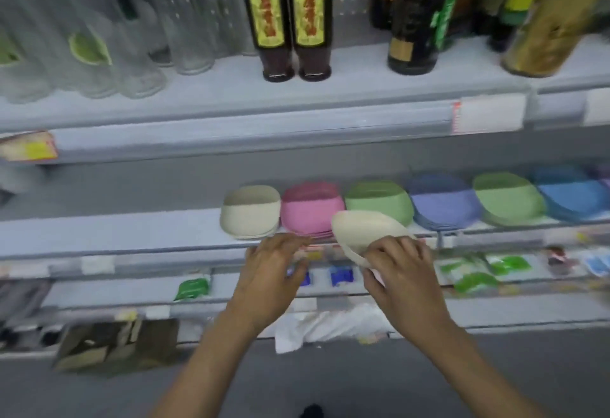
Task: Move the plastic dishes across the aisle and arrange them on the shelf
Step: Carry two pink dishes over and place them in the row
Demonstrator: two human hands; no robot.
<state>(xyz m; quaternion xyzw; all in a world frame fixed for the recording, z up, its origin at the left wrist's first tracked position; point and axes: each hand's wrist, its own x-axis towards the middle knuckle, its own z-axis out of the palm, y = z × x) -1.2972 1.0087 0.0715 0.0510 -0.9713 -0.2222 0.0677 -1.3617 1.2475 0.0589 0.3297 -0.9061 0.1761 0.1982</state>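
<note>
Cream dish held at the shelf edge, stacks lined up behind.

I saw the right hand (401, 272) with its grip closed round a cream dish (363, 229), tilted, in front of the pink stack (308, 211) and green stack (379, 201). Something pale pink showed under its fingers; I couldn't tell what. The left hand (274, 269) hovered at the shelf (132, 229) lip, fingers relaxed, holding nothing. On the shelf, left to right: cream stack (249, 213), pink, green, purple stack (444, 203), a second green stack (508, 199), blue stack (571, 196). Picture blurred.
</note>
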